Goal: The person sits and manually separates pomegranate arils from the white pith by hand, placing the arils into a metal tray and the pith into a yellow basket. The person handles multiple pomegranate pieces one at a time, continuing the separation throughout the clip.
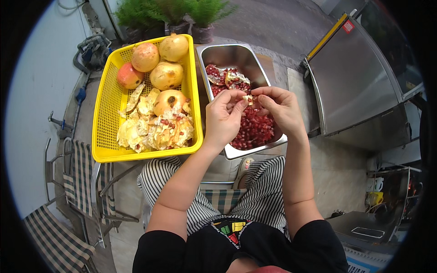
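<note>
Between the fingertips of my left hand (pixel 225 114) and my right hand (pixel 281 107) is a small piece of pomegranate (pixel 250 99), pale pith with a few red seeds on it. Both hands grip it above a rectangular stainless steel pan (pixel 263 72). Loose red pomegranate seeds (pixel 254 131) heap up in the pan's near part. Broken pomegranate chunks (pixel 235 79) with seeds still in the membrane lie toward its far part. To the left stands a yellow plastic basket (pixel 102 112), holding several whole pomegranates (pixel 166 75) and a pile of peel and pith (pixel 153 131) dotted with stray seeds.
Potted green plants (pixel 170 15) stand beyond the basket. At the right is a large stainless steel cabinet (pixel 355 75). Folding chairs with checked fabric (pixel 82 174) are at the left, near wall pipes (pixel 80 94). My knees in striped trousers (pixel 266 177) are close below the pan.
</note>
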### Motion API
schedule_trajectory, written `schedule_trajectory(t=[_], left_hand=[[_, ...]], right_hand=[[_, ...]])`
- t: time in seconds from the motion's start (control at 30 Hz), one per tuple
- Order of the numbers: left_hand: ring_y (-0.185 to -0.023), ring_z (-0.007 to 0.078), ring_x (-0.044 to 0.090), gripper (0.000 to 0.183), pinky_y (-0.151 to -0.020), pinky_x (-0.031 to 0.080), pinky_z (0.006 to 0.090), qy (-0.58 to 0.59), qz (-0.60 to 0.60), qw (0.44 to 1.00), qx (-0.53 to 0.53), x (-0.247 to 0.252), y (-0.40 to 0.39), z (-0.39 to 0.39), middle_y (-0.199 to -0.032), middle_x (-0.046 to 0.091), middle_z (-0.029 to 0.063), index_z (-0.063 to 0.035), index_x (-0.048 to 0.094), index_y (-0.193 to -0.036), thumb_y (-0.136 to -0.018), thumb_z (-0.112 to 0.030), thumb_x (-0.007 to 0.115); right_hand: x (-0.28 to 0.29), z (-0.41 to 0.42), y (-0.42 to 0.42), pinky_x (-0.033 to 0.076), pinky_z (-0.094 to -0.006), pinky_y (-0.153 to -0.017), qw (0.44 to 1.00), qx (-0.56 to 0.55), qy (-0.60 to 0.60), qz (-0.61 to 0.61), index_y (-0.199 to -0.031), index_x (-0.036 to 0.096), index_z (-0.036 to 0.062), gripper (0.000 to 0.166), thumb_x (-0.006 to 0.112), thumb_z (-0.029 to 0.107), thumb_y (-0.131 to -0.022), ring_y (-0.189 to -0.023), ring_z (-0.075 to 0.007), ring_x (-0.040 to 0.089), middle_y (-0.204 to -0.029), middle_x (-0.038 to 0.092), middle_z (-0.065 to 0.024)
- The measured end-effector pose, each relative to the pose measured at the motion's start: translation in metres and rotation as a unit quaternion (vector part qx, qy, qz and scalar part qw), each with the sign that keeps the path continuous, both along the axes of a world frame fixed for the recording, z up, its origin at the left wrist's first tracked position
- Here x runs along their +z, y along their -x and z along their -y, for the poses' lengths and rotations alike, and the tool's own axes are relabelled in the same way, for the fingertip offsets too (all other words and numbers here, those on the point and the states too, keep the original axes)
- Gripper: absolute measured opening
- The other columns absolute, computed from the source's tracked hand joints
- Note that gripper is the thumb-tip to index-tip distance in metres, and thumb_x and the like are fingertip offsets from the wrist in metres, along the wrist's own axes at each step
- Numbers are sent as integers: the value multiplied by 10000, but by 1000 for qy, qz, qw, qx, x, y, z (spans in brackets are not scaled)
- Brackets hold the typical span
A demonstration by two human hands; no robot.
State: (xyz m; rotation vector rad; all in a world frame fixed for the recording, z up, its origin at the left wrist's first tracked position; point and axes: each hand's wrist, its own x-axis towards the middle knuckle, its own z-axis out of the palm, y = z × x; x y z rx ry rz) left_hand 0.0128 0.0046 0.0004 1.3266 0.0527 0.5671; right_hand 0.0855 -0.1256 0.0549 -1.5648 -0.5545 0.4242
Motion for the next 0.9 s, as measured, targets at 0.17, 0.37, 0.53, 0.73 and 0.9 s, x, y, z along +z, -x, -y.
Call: schedule_trajectory(t=[0.17,0.37,0.53,0.73,0.9], left_hand=[[-813,100,606,136,-724,505,214,10,41,999,-2,0,-2,3,-897,620,75,40,558,-981,-847,21,571],[-852,109,592,160,-761,493,215,-1,47,999,-3,-1,-1,3,-933,607,83,42,552,-1010,-851,30,562],[-834,109,600,148,-757,493,214,-2,44,999,13,1,-2,4,-922,609,82,47,568,-991,-844,33,570],[-858,112,581,141,-756,486,210,-18,54,997,51,7,3,5,-959,555,83,47,567,-978,-837,45,574],[-837,117,589,176,-700,503,213,-190,83,967,145,36,23,-4,-919,590,75,30,546,-1015,-841,35,573]], right_hand=[[-6,-1,0,484,-194,-578,998,18,28,59,-953,615,-41,183,641,79,-817,-672,-69,577,-767,639,-45],[-3,-2,-5,485,-217,-580,994,14,58,95,-858,630,-42,140,663,68,-778,-668,-73,588,-748,643,-47],[-3,-2,-5,484,-227,-588,983,11,63,170,-869,635,-37,121,614,24,-766,-671,-86,585,-752,637,-62],[1,11,-15,467,-214,-615,983,26,10,183,-917,641,-30,176,522,-26,-787,-674,-80,571,-775,628,-57],[0,29,-23,492,-218,-636,984,-10,9,177,-907,647,-26,140,585,11,-787,-734,-82,603,-812,656,-75]])
